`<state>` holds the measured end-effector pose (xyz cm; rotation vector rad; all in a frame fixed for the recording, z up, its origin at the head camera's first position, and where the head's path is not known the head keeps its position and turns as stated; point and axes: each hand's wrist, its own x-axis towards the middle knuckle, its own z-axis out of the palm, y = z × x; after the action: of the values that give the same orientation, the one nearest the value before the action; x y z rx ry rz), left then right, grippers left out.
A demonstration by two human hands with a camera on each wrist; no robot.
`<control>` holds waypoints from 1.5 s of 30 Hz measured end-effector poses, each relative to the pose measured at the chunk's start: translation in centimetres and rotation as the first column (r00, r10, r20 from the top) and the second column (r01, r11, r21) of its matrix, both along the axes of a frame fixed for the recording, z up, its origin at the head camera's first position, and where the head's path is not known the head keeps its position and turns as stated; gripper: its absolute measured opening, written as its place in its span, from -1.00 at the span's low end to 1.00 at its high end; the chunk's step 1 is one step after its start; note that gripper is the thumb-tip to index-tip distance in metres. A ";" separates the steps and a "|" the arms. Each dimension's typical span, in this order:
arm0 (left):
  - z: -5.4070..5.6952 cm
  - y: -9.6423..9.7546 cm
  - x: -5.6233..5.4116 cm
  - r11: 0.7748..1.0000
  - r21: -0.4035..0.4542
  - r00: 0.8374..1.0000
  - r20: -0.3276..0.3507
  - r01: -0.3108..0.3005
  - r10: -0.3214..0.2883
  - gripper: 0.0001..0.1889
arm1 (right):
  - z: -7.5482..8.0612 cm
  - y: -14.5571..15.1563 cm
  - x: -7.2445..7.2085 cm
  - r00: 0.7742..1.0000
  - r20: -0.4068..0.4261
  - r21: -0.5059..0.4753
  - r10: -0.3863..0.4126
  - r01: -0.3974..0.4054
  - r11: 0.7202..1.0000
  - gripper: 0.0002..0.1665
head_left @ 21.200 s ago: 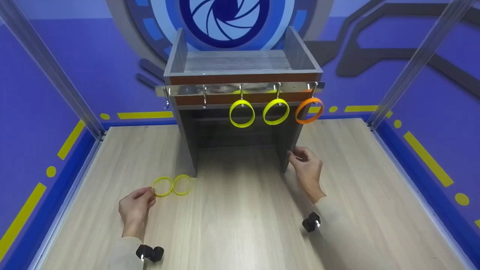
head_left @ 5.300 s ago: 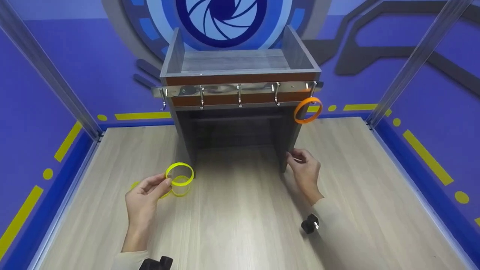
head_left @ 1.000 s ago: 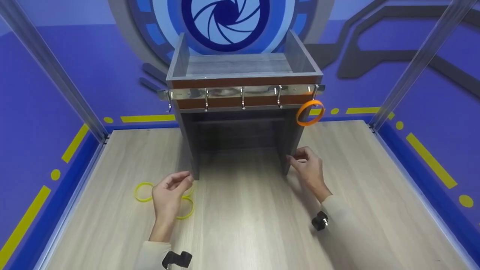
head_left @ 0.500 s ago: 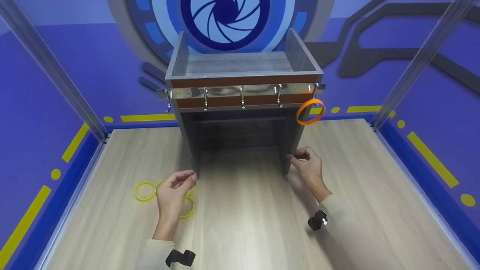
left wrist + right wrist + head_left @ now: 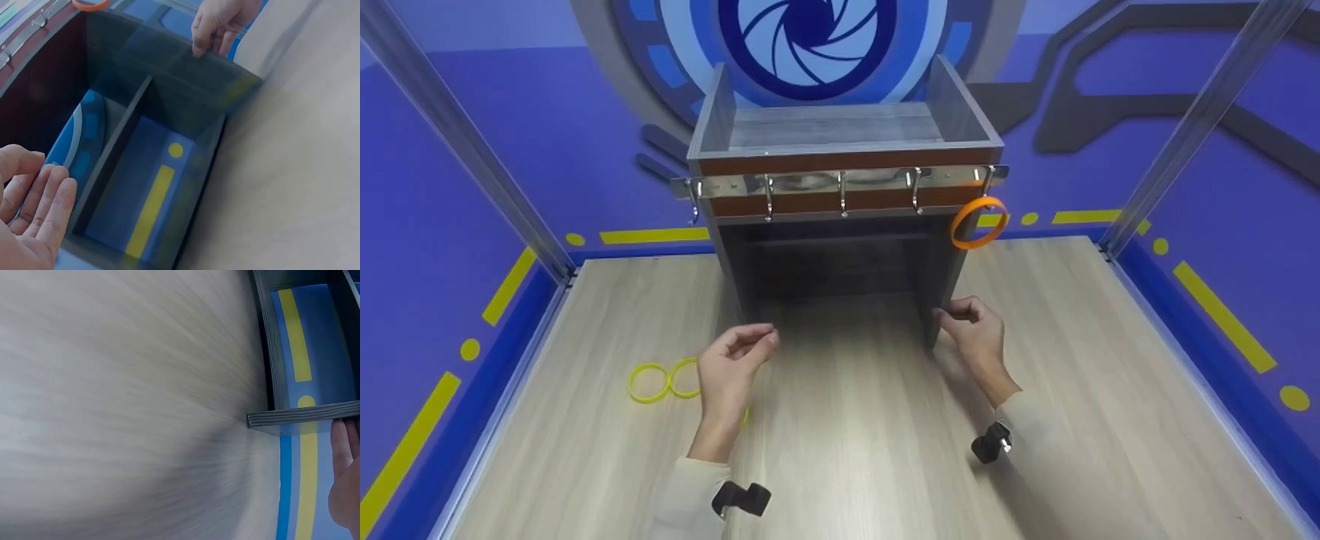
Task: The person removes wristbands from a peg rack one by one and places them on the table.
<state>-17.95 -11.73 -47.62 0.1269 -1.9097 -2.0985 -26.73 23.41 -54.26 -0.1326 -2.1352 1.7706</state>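
Observation:
My left hand (image 5: pixel 727 375) is raised in front of the grey shelf unit (image 5: pixel 736 274), fingers loosely bent with nothing between them. Behind it on the table lie two yellow rings, a left one (image 5: pixel 631 384) and one beside it (image 5: pixel 673 379) that the hand partly covers. A sliver of another yellow ring (image 5: pixel 746 416) shows past the wrist. At the unit's right side panel (image 5: pixel 304 414), my right hand (image 5: pixel 979 337) holds the front edge, fingers along the outer face. An orange ring (image 5: pixel 955 229) hangs from the rightmost hook.
A metal hook strip (image 5: pixel 802 182) crosses the unit's front under an open top tray (image 5: pixel 832 127); its other hooks carry no rings. Blue patterned walls (image 5: pixel 472 187) close in the wooden table (image 5: pixel 840 450) at the back and both sides.
Two yellow rings have gone from the hooks to the table since the earliest frame. Over the last second my left hand moves right and away from them; my right hand stays put.

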 end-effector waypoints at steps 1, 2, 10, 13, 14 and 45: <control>0.2 0.3 -0.2 1.000 -0.002 1.000 -0.005 0.010 -0.010 -0.83 | -0.1 0.0 0.0 1.000 -0.005 0.002 -0.004 0.004 1.000 -0.78; 0.4 0.7 -0.4 1.000 0.002 1.000 -0.015 0.021 -0.021 -0.83 | -0.1 0.0 0.0 1.000 -0.009 0.005 -0.005 0.005 1.000 -0.78; 2.9 3.8 -2.3 0.992 0.035 0.988 -0.104 0.118 -0.114 -0.83 | -0.4 0.0 0.1 1.000 -0.014 0.043 -0.010 0.011 0.999 -0.83; 3.7 5.0 -3.0 0.988 0.028 0.980 -0.130 0.153 -0.149 -0.84 | -0.3 0.0 0.1 1.000 -0.007 0.053 -0.015 0.016 0.998 -0.83; 4.0 5.3 -3.2 0.986 0.022 0.978 -0.134 0.163 -0.158 -0.84 | -0.3 0.0 0.2 1.000 -0.005 0.053 -0.015 0.016 0.998 -0.83; 9.5 12.7 -7.7 0.957 0.045 0.938 -0.216 0.288 -0.272 -0.80 | -0.2 -0.1 0.4 0.999 0.015 0.077 -0.038 0.037 0.996 -0.83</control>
<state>-25.64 1.01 -38.08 -0.3570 -1.8115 -2.2601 -26.33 23.27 -54.44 -0.1666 -2.1943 1.6692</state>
